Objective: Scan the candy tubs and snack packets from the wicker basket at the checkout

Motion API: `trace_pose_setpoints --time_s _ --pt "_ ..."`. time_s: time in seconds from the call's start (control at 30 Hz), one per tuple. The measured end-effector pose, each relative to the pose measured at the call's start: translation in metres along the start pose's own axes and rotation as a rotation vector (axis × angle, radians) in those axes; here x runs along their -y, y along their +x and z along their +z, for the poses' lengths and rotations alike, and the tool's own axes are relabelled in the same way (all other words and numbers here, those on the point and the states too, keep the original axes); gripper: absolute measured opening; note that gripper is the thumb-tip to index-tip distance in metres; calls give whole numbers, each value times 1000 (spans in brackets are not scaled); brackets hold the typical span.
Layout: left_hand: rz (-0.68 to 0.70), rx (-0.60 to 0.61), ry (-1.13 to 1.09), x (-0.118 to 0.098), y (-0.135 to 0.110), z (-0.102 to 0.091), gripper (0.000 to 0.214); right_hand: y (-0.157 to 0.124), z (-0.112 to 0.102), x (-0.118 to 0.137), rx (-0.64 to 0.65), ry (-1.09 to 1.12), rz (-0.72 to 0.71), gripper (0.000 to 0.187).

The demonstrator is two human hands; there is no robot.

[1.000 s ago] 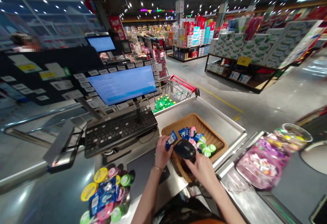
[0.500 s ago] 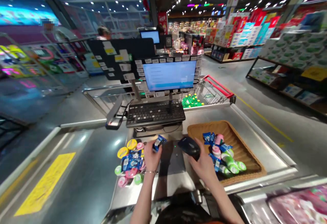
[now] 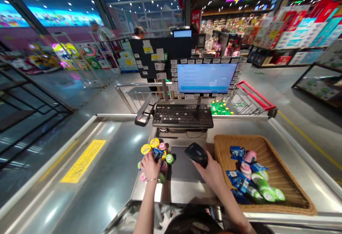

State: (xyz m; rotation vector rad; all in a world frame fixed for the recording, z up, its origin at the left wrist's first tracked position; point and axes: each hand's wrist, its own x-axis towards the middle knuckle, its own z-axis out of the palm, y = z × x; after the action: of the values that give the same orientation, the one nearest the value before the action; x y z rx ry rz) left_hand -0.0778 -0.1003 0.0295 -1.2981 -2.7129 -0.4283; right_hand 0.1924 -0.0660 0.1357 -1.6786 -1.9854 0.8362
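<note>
My right hand (image 3: 213,171) is closed around a black handheld barcode scanner (image 3: 197,153), held over the grey scan plate (image 3: 184,168). My left hand (image 3: 149,165) rests on a pile of small round tubs and blue packets (image 3: 156,152) on the steel counter, its fingers curled on a blue packet (image 3: 158,153) at the top of the pile. To the right, a wicker basket (image 3: 283,177) holds more blue packets, pink tubs and green tubs (image 3: 251,177).
A keyboard (image 3: 183,115) and a lit screen (image 3: 206,77) stand behind the scan plate. A red-handled shopping cart (image 3: 248,102) with green bottles sits beyond the counter. A yellow strip (image 3: 83,160) marks the counter at the left. Store shelves fill the background, with people at a distance.
My left hand carried the blue packet from the basket side across to the pile at the left and set it down there. The camera swung left. The scanner stayed in my right hand.
</note>
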Motion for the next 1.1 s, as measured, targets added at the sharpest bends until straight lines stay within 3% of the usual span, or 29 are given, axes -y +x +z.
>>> trace_pose_setpoints --time_s 0.13,0.23,0.4,0.53,0.8,0.87,0.93,1.03,1.1 --pt "67 -100 -30 -16 -1 -1 49 0 -5 -8 -42 20 22 45" --pt "204 -118 -171 -46 0 -6 49 -1 -14 -18 -88 45 49 45" --pt "515 -50 -419 -129 -8 -11 43 -10 -40 -43 -179 93 142 42" --pt "702 26 -538 -195 -27 -4 40 -22 -61 -70 -283 109 247 42" --pt "1043 96 -668 -296 -69 16 36 -47 -100 -134 -461 58 452 44" --pt "1119 191 -626 -321 -79 22 34 -52 -109 -147 -488 55 491 42" --pt "1176 365 -502 -347 -89 31 35 -56 -116 -157 -515 62 504 42" --pt "1187 628 -228 -379 -103 50 42 -59 -124 -166 -537 66 520 41" --pt "1189 722 -115 -395 -110 63 44 -59 -127 -170 -539 72 534 39"
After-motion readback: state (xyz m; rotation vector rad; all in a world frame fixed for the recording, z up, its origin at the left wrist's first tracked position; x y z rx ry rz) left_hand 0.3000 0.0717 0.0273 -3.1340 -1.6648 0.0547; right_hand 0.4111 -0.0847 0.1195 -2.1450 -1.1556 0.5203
